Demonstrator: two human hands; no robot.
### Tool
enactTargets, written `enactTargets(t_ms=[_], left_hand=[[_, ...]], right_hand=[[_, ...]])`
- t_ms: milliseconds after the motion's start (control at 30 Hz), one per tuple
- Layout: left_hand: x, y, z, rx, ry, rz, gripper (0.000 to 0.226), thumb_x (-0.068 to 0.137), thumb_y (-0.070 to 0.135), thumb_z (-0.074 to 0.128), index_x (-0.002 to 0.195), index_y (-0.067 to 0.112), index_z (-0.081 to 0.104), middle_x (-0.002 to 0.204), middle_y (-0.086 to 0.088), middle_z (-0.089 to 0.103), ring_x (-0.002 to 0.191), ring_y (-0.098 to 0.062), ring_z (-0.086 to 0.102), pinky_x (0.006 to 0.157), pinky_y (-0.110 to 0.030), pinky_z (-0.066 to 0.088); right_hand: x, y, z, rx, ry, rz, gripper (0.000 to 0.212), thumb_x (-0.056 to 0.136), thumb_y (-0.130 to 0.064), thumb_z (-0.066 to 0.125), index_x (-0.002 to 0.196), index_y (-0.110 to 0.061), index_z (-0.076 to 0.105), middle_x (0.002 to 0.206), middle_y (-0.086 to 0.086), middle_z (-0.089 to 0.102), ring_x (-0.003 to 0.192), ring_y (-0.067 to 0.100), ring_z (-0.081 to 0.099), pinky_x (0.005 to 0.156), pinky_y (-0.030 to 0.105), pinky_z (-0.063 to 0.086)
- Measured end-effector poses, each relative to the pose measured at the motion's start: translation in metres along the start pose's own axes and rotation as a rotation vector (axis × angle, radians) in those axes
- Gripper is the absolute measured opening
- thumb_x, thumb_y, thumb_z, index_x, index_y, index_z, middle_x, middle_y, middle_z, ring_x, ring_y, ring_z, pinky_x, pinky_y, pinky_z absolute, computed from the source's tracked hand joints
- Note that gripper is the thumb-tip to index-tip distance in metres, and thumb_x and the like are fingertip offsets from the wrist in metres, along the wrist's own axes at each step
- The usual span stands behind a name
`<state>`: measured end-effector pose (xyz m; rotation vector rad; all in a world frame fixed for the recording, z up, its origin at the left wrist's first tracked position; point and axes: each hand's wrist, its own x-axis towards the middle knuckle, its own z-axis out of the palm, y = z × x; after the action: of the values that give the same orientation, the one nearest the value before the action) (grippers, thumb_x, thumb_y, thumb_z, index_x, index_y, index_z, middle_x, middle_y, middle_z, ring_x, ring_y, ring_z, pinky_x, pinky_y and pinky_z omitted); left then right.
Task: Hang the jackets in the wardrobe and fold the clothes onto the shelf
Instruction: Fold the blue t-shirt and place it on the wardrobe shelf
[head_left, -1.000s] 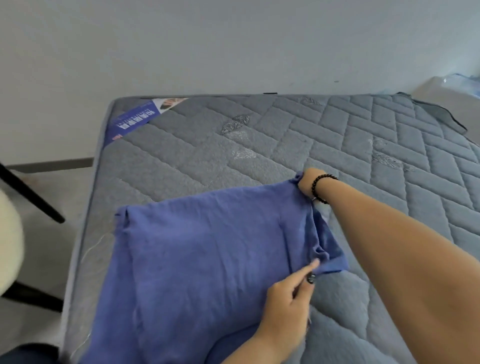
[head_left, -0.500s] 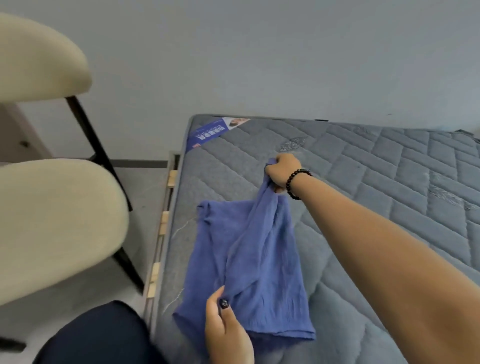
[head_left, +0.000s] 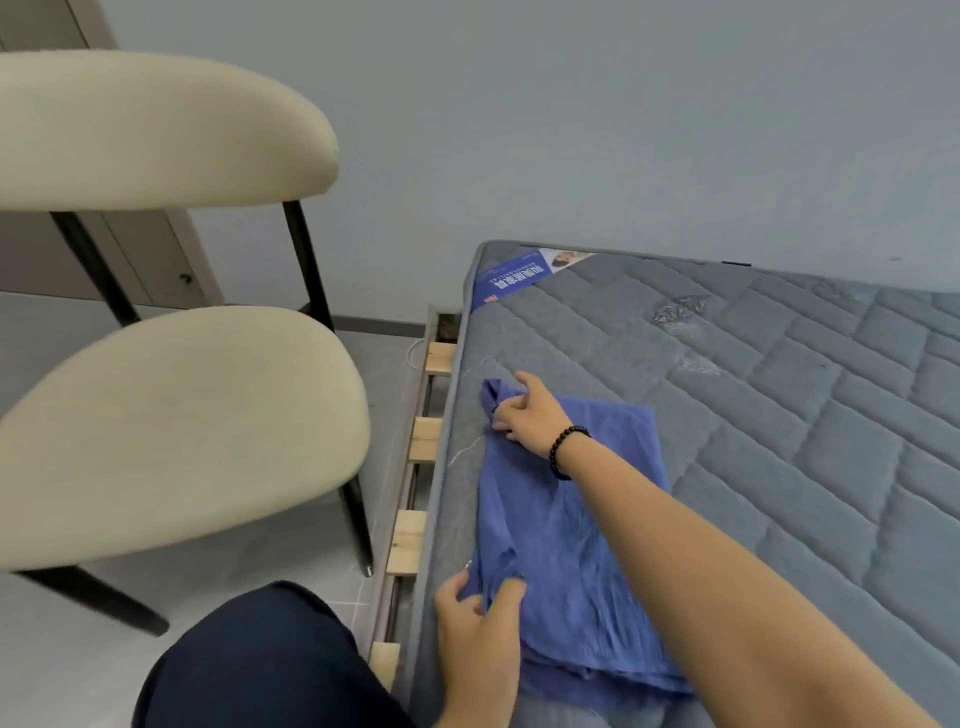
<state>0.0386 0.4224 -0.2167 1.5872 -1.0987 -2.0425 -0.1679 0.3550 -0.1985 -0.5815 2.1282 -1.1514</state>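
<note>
A blue garment (head_left: 582, 561) lies folded into a long narrow strip along the left edge of the grey quilted mattress (head_left: 779, 415). My right hand (head_left: 524, 415), with a black bead bracelet at the wrist, rests on the garment's far left corner; its lower fingers curl into the cloth while the index finger points outward. My left hand (head_left: 480, 618) pinches the garment's near left edge between thumb and fingers. Both arms reach in from the bottom of the view.
A cream upholstered chair (head_left: 171, 426) with black legs stands on the floor left of the bed. Wooden bed slats (head_left: 410, 540) show between the chair and the mattress. My dark trouser leg (head_left: 260, 670) is at the bottom. A grey wall lies behind.
My right hand carried the raised far corner leftward and down, laying the fold flat on the mattress. My left hand shifted onto the near left edge. The view swung left, bringing the chair in.
</note>
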Motion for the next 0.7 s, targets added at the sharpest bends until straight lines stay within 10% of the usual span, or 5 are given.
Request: enactTargets(t_ms=[233,433,567,700], left_hand=[[0.006,0.008,-0.002,0.457,0.057,0.232,0.01,0.091,0.008,0.051,0.081,0.009,0.055,0.071,-0.005,0.058,0.063,-0.018,0.051,0.051,-0.028,0.035],[-0.001,0.012,-0.011,0.801,0.134,0.372,0.007,0.086,0.016,0.056,0.089,0.011,0.053,0.091,-0.001,0.051,0.079,-0.02,0.05,0.058,-0.029,0.036],[0.007,0.014,-0.008,0.737,0.124,0.511,0.053,0.085,0.023,0.065,0.131,0.007,0.043,0.13,-0.008,0.045,0.123,-0.028,0.042,0.096,-0.037,0.039],[0.012,0.009,-0.004,0.776,0.021,0.434,0.027,0.089,0.021,0.059,0.11,0.006,0.052,0.111,-0.012,0.06,0.091,-0.024,0.059,0.078,-0.036,0.05]], right_hand=[[-0.106,0.069,-0.035,-0.125,0.329,-0.124,0.056,0.089,-0.01,0.059,0.141,-0.014,0.038,0.13,0.002,0.051,0.12,0.016,0.049,0.105,0.033,0.04],[-0.177,0.151,-0.027,-0.609,0.465,0.054,0.081,0.082,-0.065,0.037,0.146,-0.015,0.034,0.155,0.014,0.02,0.143,0.031,0.018,0.117,0.039,0.015],[-0.206,0.162,-0.029,-0.457,0.626,0.039,0.057,0.088,-0.033,0.063,0.138,-0.012,0.045,0.141,0.012,0.039,0.127,0.029,0.038,0.107,0.04,0.033],[-0.222,0.159,-0.042,-0.212,0.608,0.055,0.043,0.09,-0.018,0.061,0.131,-0.014,0.048,0.116,0.0,0.052,0.098,0.013,0.05,0.086,0.027,0.043]])
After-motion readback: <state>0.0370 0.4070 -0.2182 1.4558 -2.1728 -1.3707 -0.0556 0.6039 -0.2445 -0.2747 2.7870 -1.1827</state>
